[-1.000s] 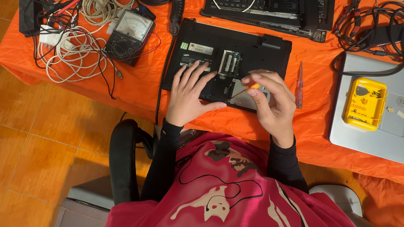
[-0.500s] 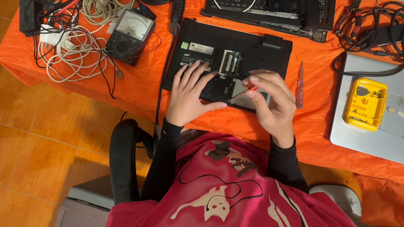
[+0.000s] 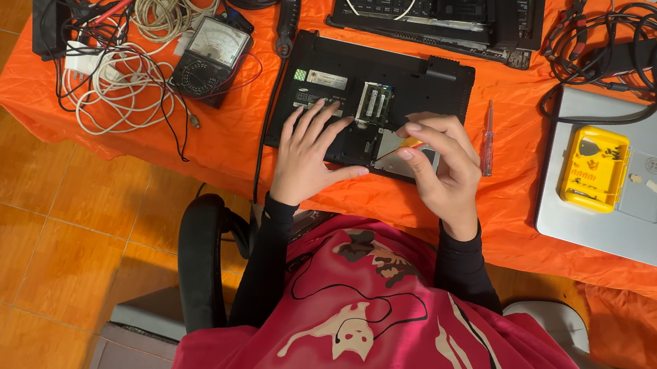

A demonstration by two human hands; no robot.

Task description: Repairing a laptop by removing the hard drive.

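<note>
A black laptop (image 3: 405, 79) lies upside down on the orange tablecloth, its bottom panels off and a memory slot showing. My left hand (image 3: 309, 154) rests flat on the laptop's near edge, fingers spread. My right hand (image 3: 442, 168) grips a small screwdriver (image 3: 404, 146) with a yellow-orange handle, its thin shaft angled down-left into the open drive bay (image 3: 398, 161). A second screwdriver (image 3: 488, 140) with a red handle lies on the cloth just right of the laptop.
A grey laptop (image 3: 634, 217) at right carries a yellow tool case (image 3: 593, 168). A black keyboard part (image 3: 437, 5) lies behind. An analog multimeter (image 3: 210, 58), white cables (image 3: 115, 85) and black cables (image 3: 620, 44) crowd the table. A black chair armrest (image 3: 198, 260) is below.
My right hand has turned slightly with the screwdriver over the drive bay. My left hand stays pressed on the laptop.
</note>
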